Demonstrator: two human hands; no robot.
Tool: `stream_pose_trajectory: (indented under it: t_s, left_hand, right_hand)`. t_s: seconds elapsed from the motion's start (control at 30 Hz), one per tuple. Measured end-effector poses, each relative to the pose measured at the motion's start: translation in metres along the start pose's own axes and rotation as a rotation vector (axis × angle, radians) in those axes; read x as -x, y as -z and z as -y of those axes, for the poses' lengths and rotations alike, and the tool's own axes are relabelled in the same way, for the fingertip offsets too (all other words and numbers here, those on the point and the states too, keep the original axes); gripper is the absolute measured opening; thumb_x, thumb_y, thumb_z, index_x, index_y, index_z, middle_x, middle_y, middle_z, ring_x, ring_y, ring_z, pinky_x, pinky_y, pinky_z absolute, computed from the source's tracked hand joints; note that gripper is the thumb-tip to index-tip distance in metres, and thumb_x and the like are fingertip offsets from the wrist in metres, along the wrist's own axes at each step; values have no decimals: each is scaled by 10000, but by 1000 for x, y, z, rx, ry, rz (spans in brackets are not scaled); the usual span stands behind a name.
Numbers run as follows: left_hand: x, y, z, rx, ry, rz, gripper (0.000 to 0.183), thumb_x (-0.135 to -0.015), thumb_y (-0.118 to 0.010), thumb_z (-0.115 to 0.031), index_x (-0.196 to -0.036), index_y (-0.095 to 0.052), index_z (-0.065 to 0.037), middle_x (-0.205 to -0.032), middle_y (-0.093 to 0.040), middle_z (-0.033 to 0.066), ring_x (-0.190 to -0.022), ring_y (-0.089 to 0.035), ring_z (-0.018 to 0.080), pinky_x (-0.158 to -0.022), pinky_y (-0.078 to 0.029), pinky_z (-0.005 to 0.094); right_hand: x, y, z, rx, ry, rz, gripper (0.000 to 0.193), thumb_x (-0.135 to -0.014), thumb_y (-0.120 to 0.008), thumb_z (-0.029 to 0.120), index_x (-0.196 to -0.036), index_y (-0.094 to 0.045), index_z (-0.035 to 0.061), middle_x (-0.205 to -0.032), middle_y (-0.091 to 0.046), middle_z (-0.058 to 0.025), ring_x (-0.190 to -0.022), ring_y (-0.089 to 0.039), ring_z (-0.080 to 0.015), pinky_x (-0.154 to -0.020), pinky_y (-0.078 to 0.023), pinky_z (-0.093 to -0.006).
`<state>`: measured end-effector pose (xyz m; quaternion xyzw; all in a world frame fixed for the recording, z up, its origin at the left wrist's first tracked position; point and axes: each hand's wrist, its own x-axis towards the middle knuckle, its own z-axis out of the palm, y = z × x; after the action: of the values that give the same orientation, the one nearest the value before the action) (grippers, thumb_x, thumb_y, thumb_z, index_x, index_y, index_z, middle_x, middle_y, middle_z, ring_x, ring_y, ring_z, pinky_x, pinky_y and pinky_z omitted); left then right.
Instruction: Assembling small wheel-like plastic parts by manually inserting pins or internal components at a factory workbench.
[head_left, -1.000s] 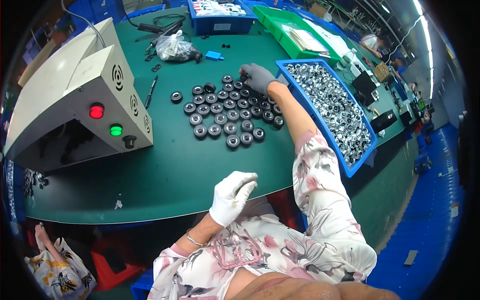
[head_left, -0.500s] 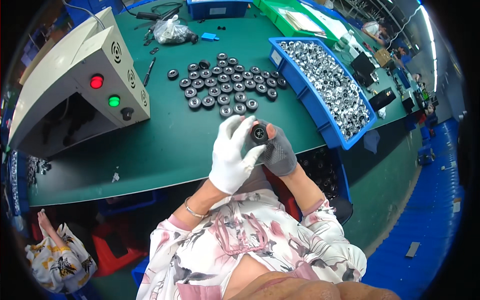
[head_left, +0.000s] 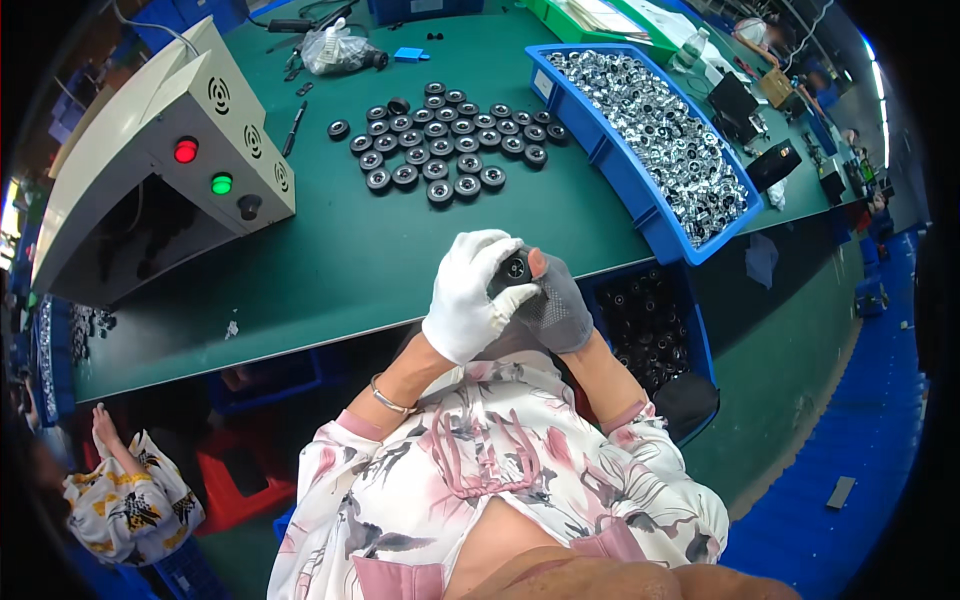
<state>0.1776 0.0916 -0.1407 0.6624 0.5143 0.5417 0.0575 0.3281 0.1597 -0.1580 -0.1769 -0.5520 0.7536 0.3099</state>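
A small black toy wheel (head_left: 516, 268) with a spoked hub is held between my two hands, just in front of the table's near edge. My left hand (head_left: 468, 297), in a white glove, has its thumb and fingers closed on the wheel's left side. My right hand (head_left: 556, 306), in a grey fingerless glove, grips it from the right, with a bare thumb at its rim. Beyond my hands, many similar wheels (head_left: 438, 145) lie in a loose cluster on the green table (head_left: 330, 250).
A blue bin (head_left: 640, 208) of shiny silver hub parts stands to the right. Below the table edge, another bin (head_left: 705, 350) contains black wheels. On the left sits a beige machine (head_left: 200, 160) with red and green buttons. A pen (head_left: 295, 130) and bagged parts (head_left: 335, 50) lie farther back.
The view has shifted, so the table and wheel cluster appear higher. My left fingers have closed further over the wheel, covering more of it.
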Motion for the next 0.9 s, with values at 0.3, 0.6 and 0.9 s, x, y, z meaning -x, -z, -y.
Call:
stream_pose_trajectory:
  t_s: [0.3, 0.6, 0.9]
  left_hand:
    - [15, -8, -12, 160, 355, -80, 517, -758, -866, -74, -1199, -608, 1, -1094, -648, 114, -947, -645, 203, -804, -571, 325]
    - [30, -14, -6, 463, 651, 33, 260, -878, -751, 26, -1120, -659, 8, -982, -708, 52, -875, -669, 104, -790, -546, 244]
    - [29, -11, -10, 94, 273, 58, 307, -836, -785, -9, -1101, -633, 11, -910, -690, 131, -776, -692, 223, -703, -554, 320]
  right_hand:
    - [17, -15, 20, -311, -166, -195, 597, -1075, -471, 461, -1378, -536, -49, -1142, -651, -61, -998, -618, -139, -903, -484, -256]
    - [29, -11, 14, 303, 44, -270, 339, -1024, -603, 193, -1273, -622, -35, -1118, -648, -43, -919, -587, -90, -825, -470, -235]
    - [19, -11, 5, 461, 83, -397, 150, -960, -633, 112, -926, -715, -10, -825, -646, 32, -725, -526, -36, -666, -423, -210]
